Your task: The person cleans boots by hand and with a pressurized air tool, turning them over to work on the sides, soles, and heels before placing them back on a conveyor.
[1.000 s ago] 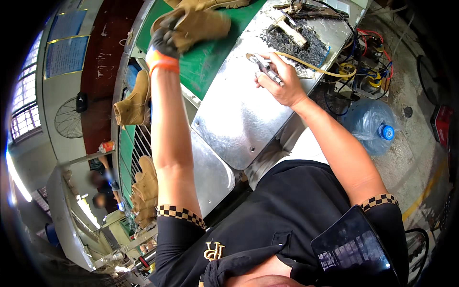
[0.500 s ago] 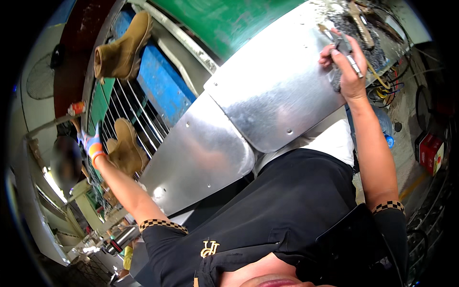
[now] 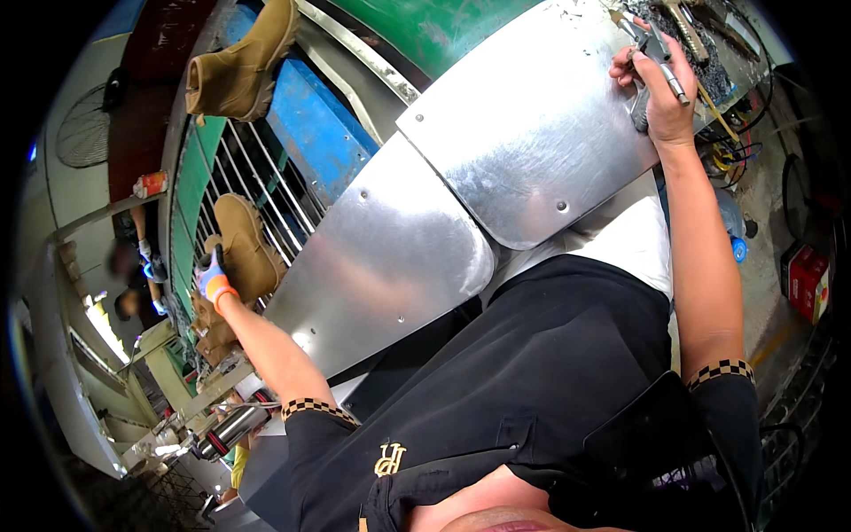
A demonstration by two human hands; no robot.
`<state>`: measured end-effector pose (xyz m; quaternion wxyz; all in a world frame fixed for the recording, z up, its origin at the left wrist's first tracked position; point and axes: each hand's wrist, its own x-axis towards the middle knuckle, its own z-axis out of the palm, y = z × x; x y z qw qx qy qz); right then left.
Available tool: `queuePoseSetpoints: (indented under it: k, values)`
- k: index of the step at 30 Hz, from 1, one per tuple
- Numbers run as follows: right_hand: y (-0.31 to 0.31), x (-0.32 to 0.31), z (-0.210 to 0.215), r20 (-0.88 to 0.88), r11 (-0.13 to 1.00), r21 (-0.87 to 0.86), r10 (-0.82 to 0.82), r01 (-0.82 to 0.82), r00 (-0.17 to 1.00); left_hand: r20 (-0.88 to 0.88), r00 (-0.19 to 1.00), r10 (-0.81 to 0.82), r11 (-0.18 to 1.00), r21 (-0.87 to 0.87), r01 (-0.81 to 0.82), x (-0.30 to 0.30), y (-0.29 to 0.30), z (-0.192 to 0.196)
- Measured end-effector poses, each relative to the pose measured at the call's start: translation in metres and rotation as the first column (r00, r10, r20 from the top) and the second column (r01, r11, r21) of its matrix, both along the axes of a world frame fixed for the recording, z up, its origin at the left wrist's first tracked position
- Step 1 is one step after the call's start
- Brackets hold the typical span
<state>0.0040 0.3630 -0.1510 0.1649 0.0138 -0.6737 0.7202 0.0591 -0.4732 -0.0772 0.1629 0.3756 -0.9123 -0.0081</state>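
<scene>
My right hand (image 3: 660, 84), bare, is closed round a grey metal hand tool (image 3: 654, 46) with a brown tip and a silver rod-like end. It rests over the far right part of a shiny metal sheet (image 3: 532, 133). My left hand (image 3: 213, 279) wears a pale purple glove with an orange cuff. Its fingers are bent against the shaft of a tan boot (image 3: 248, 246) on a wire rack (image 3: 266, 177); the fingertips are partly hidden. Farther up the rack stands another tan boot (image 3: 244, 66), and more brown footwear (image 3: 217, 332) lies below my glove.
A second metal sheet (image 3: 381, 266) sits beside the first, over my lap. Beyond are a blue block (image 3: 319, 124) and a green surface (image 3: 425, 31). At the far right lie a brush (image 3: 687, 31), hoses and dark debris. A red box (image 3: 805, 282) stands on the floor; other people are at far left.
My left hand has drawn back from beyond the rack to the lower boot, and its stretched fingers have bent. My right hand still grips the tool. The whole view has shifted slightly.
</scene>
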Motion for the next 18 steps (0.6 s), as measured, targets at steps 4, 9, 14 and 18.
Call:
queuePoseSetpoints:
  k: [4, 9, 14, 18]
  values:
    - [0.002, 0.001, -0.006, -0.030, 0.996, -0.084, 0.029, -0.032, 0.999, -0.270, 0.956, -0.112, 0.971, 0.175, 0.163, -0.001, 0.035, 0.007]
    - [0.002, 0.005, 0.000, -0.010, 0.990, -0.121, 0.068, -0.069, 0.998, -0.725, 0.685, -0.066, 0.756, 0.412, 0.509, 0.087, 0.215, -0.011]
    - [0.012, 0.006, -0.006, -0.049, 0.993, -0.091, 0.064, -0.068, 0.997, -0.235, 0.722, -0.651, 0.684, 0.232, 0.692, 0.164, 0.361, 0.009]
    - [0.012, 0.008, -0.006, -0.049, 0.987, -0.109, 0.109, -0.114, 0.993, -0.090, 0.677, -0.731, 0.629, 0.296, 0.719, 0.160, 0.429, 0.023]
